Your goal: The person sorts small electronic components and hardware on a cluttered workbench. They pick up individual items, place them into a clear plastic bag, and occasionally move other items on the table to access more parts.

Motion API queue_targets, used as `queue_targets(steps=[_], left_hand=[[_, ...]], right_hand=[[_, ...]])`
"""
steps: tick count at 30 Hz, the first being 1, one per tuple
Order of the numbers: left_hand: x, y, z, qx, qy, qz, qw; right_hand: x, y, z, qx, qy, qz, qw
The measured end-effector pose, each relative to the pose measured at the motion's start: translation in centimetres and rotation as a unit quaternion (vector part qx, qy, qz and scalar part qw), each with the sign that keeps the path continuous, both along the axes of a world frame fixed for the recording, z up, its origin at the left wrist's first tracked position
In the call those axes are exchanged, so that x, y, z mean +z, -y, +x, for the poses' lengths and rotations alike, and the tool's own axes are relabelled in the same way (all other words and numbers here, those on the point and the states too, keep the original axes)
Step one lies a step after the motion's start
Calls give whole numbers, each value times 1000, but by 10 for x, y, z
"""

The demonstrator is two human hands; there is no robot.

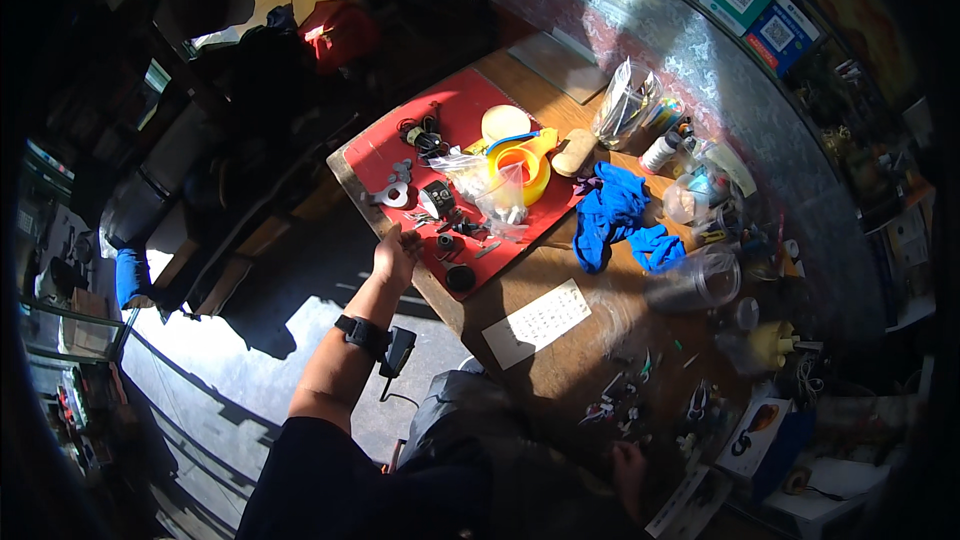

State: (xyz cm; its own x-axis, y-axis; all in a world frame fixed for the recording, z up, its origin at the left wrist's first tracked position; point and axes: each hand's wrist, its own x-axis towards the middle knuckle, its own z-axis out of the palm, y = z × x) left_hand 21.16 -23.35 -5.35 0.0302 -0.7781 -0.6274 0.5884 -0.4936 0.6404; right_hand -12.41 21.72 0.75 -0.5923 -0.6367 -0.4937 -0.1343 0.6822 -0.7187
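My left hand (396, 256) reaches to the near left edge of the red mat (470, 105), its fingers loosely apart and nothing visible in them. Close to it on the mat lie small metal parts (465, 225), a dark device with a round dial (436, 199), a white tape roll (394, 195) and a black round cap (459, 277). My right hand (628, 465) is low in the shade at the table's near edge, fingers drawn together; what they hold, if anything, is too dark to make out. Pliers (599, 410) and small scattered pieces lie just beyond it.
Further back on the mat stand a yellow ring-shaped container (534, 175) and a clear plastic bag (505, 195). Blue cloth (612, 210) and a printed white card (537, 324) lie on the wooden table. Clear jars (700, 280) crowd along the wall; a white-and-orange box (752, 432) stands at right.
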Motion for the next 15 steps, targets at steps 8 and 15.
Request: queue_targets(steps=[8,15], left_hand=[[-7,19,1,-51,-46,7,998],[4,5,0,-140,-2,-49,989]], right_hand=[[7,1,22,-51,47,-25,997],[-15,-10,26,-60,70,-19,996]])
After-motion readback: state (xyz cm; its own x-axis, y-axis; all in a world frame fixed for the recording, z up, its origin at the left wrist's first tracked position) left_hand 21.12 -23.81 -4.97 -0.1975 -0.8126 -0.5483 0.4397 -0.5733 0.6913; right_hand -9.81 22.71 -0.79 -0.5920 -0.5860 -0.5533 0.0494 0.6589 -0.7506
